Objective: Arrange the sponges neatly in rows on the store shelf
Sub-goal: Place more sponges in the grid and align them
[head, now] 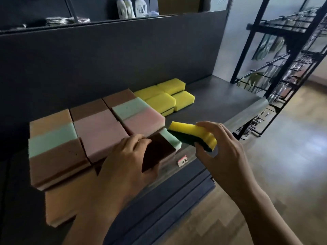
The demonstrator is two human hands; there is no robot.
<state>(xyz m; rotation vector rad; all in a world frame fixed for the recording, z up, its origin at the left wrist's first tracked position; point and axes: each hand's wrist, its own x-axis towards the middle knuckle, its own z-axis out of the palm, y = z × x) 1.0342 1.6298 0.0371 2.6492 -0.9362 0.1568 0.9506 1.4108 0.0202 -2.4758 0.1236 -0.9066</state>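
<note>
A yellow-and-green sponge (pixel 192 137) is pinched in the right hand (pixel 221 149) above the front edge of the dark grey shelf (pixel 221 99). The left hand (pixel 127 156) grips a brown-and-mint sponge (pixel 159 151) beside the pastel sponge rows (pixel 99 128). Yellow sponges (pixel 168 96) (stacked two deep) sit behind. A wire rack (pixel 283 68) stands on the wooden floor (pixel 283 138) to the right.

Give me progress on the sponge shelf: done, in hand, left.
Done: big sponges sit in rows, with yellow sponges grouped to their right. In hand: the right hand holds a yellow-green sponge, and the left hand grips a brown sponge at the front of the shelf. Left: both need placing.
</note>
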